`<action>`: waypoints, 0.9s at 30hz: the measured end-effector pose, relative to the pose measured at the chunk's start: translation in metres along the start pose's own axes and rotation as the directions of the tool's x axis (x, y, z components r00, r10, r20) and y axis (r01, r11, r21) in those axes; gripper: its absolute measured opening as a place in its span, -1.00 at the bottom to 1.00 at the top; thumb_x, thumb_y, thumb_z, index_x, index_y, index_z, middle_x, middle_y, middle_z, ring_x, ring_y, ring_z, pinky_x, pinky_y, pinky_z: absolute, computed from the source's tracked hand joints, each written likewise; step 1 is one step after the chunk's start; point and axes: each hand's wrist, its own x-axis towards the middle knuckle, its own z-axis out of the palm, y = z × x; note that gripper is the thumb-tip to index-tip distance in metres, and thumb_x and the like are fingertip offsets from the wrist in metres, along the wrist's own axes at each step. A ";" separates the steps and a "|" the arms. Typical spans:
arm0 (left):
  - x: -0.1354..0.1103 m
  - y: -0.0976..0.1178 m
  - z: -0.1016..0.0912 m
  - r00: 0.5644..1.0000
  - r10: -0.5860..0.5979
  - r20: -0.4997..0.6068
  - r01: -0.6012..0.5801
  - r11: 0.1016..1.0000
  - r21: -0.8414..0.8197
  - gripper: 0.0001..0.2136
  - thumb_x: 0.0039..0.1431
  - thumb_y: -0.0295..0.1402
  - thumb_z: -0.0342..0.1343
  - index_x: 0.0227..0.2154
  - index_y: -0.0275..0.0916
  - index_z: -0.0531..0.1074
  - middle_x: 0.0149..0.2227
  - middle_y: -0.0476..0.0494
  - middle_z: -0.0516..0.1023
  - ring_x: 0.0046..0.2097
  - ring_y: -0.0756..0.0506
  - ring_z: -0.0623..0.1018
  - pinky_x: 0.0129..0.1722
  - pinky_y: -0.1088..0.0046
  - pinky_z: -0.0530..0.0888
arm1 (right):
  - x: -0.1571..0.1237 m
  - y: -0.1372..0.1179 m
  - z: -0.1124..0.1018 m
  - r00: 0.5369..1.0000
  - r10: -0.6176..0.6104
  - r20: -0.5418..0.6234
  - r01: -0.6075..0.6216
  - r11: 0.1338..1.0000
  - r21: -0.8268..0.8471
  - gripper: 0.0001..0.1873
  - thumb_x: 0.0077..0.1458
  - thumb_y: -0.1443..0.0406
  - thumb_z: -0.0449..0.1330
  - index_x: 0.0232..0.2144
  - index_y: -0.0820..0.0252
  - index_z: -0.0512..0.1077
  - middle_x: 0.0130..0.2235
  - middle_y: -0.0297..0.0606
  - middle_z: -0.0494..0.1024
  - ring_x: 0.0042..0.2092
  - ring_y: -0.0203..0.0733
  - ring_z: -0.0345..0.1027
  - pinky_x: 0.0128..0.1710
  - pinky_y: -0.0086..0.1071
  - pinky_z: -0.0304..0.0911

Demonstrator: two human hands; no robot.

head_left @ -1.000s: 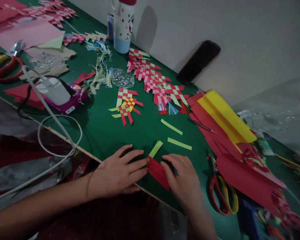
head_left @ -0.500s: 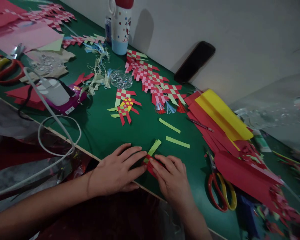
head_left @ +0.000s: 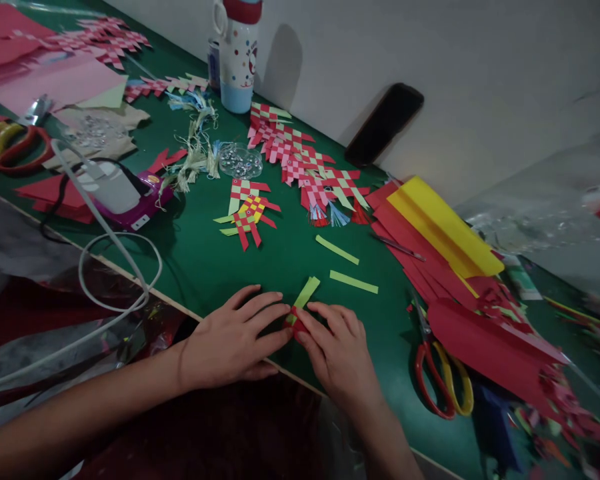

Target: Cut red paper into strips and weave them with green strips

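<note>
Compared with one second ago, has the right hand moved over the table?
Yes: judged against the lower loose green strip, the right hand has moved leftward in the picture, toward the left hand.

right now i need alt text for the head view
A person's left hand and right hand touch a red and green paper piece on a green table. Beyond lie two green strips and woven paper shapes; scissors lie at right.

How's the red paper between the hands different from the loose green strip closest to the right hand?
The red paper is partly hidden by the left hand and right hand; the loose green strip lies untouched, in full view.
The red paper has a green piece against it; the loose green strip lies apart.
Both look like paper.
</note>
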 end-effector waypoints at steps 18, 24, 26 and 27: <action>-0.001 -0.001 0.001 0.997 0.010 -0.077 -0.008 1.000 0.022 -0.57 0.18 -0.03 0.15 0.04 -0.09 0.41 0.05 -0.16 0.42 0.18 -0.23 0.32 0.23 0.08 0.22 | 0.010 0.001 -0.008 0.999 -0.033 0.006 0.033 0.999 0.026 -0.67 0.24 0.37 0.05 -0.02 0.06 0.49 0.04 -0.15 0.46 0.04 -0.04 0.22 0.01 -0.13 0.21; -0.003 -0.001 0.002 0.995 0.001 -0.096 0.002 0.999 0.036 -0.58 0.20 -0.01 0.10 0.05 -0.08 0.40 0.01 -0.18 0.39 0.16 -0.25 0.32 0.23 0.04 0.22 | 0.028 -0.001 -0.013 0.988 -0.138 0.073 0.136 0.990 0.038 -0.64 0.14 0.48 0.09 -0.13 -0.01 0.52 0.12 -0.19 0.41 0.13 0.02 0.12 0.06 -0.05 0.16; -0.004 -0.001 0.002 0.996 0.001 -0.094 0.003 0.999 0.035 -0.58 0.21 -0.01 0.09 0.05 -0.07 0.40 0.01 -0.18 0.38 0.16 -0.25 0.31 0.23 0.04 0.21 | 0.033 -0.001 -0.013 0.981 -0.172 0.088 0.171 0.985 0.019 -0.68 0.14 0.46 0.11 -0.18 -0.02 0.53 0.13 -0.20 0.40 0.14 0.03 0.10 0.06 -0.02 0.14; -0.004 -0.001 0.002 0.996 0.001 -0.093 0.003 0.999 0.035 -0.58 0.21 -0.01 0.10 0.05 -0.07 0.40 0.00 -0.18 0.38 0.17 -0.25 0.30 0.24 0.04 0.21 | 0.034 -0.002 -0.012 0.978 -0.187 0.089 0.187 0.982 0.007 -0.70 0.14 0.45 0.12 -0.20 -0.02 0.53 0.13 -0.21 0.40 0.14 0.04 0.10 0.06 -0.02 0.14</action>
